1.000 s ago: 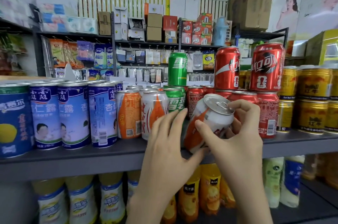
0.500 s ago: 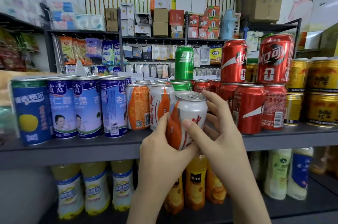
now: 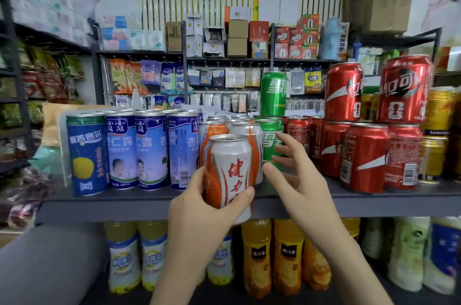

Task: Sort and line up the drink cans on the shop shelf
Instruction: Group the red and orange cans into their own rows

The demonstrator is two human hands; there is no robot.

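**Orange-and-white can held off the shelf front**

The left hand point(image 3: 199, 207) gripped the orange-and-white can point(image 3: 230, 167) low on its body, with the thumb across the front and the other fingers round the far side. The can stood upright, label facing out. Its base hung in front of the shelf point(image 3: 124, 205) lip, so it was not resting on the board.

The right hand point(image 3: 301, 180) was open and held nothing, its fingers spread. It sat just to the right of the held can, with a gap between them, and in front of the lower green can point(image 3: 270, 142).

Two matching orange cans point(image 3: 247, 135) stood directly behind the held one. Tall blue cans point(image 3: 152, 150) were to the left and red cans point(image 3: 364, 157) to the right, the red ones stacked two high. A second green can point(image 3: 273, 92) stood on top of the cans behind the lower one.

Handling, as a judgement:
- The tab looked unopened, so the can was probably full, fairly heavy for its size and rigid under a normal grip.
- The painted metal wall was smooth and could slip if held loosely.
- A grip round the middle of the body would control it better than the present low hold.
- The top rim was free for the right hand to steady.
- The can should go down flat, because a knock could topple the stacked cans nearby.
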